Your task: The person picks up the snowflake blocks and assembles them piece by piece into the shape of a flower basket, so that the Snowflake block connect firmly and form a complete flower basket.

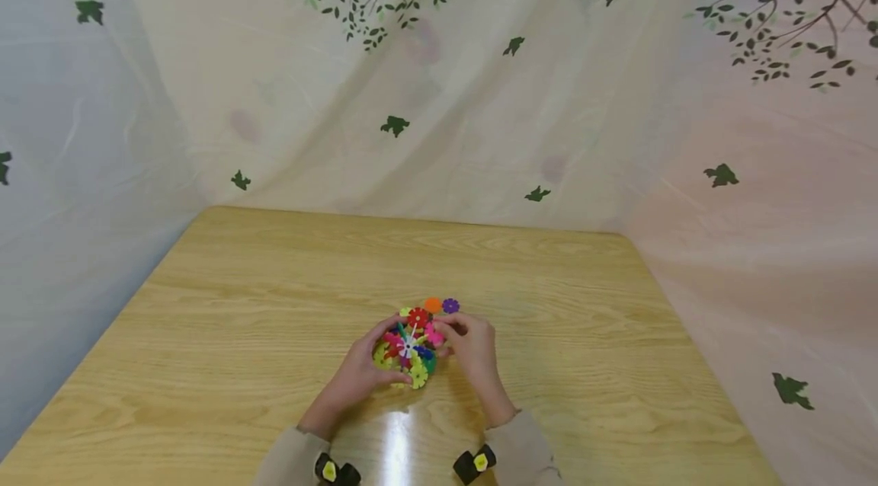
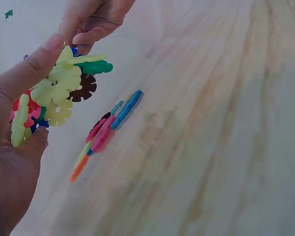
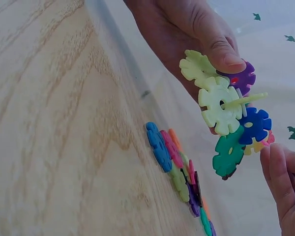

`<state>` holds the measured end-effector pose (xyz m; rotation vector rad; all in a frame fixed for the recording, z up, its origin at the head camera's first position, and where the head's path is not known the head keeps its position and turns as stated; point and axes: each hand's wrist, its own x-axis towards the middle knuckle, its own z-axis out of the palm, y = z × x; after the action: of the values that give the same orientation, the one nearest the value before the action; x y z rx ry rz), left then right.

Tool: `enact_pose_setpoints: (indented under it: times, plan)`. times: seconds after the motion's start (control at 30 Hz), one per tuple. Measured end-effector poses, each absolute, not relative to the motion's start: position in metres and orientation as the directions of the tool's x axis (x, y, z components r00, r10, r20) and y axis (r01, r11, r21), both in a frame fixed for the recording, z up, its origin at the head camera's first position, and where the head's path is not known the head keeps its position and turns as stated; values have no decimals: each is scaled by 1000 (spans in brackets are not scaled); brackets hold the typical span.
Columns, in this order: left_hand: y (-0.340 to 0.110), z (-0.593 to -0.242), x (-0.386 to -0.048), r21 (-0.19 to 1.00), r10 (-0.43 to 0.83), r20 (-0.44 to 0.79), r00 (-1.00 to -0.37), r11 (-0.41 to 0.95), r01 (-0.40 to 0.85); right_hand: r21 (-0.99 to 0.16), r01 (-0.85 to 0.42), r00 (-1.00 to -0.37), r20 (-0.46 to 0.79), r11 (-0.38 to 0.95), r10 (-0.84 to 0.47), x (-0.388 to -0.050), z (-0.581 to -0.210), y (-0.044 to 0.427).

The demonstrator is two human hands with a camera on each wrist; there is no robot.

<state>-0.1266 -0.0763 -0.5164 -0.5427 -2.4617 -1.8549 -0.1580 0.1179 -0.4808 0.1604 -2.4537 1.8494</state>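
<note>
A cluster of interlocking flower-shaped plastic discs, in yellow, green, blue, red, pink and other colours, is held above the table. My left hand grips it from the left, thumb on the near side and fingers round the far side. On the cluster's right, my right hand pinches a pink disc at its edge. Seen from the right wrist, pale yellow discs, a green disc and a blue disc fit together at angles. The right fingertips partly hide the pink disc there.
Loose flower discs lie grouped on the wooden table beyond the cluster, among them an orange disc and a purple disc. A pale curtain with leaf prints surrounds the table's back and sides.
</note>
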Motion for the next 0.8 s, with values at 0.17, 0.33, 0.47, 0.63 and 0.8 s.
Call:
enact_pose_setpoints:
  times: [0.17, 0.33, 0.47, 0.63, 0.8]
  plan:
    - [-75, -516, -126, 935, 251, 183, -951, 254, 247, -942, -145, -989, 127, 304, -76, -156, -480, 118]
    - [-73, -514, -126, 937, 228, 177, -957, 259, 235, -953, -137, -990, 121, 271, -73, -154, -483, 118]
    - [-73, -514, -127, 944, 212, 177, -961, 240, 227, -962, -133, -991, 122, 239, -62, -155, -485, 117]
    - [-73, -514, -127, 951, 167, 183, -969, 219, 217, -956, -145, -988, 125, 256, -95, -156, -482, 116]
    - [-73, -514, -127, 945, 167, 218, -962, 211, 251, -971, -106, -993, 92, 212, -76, -158, -478, 114]
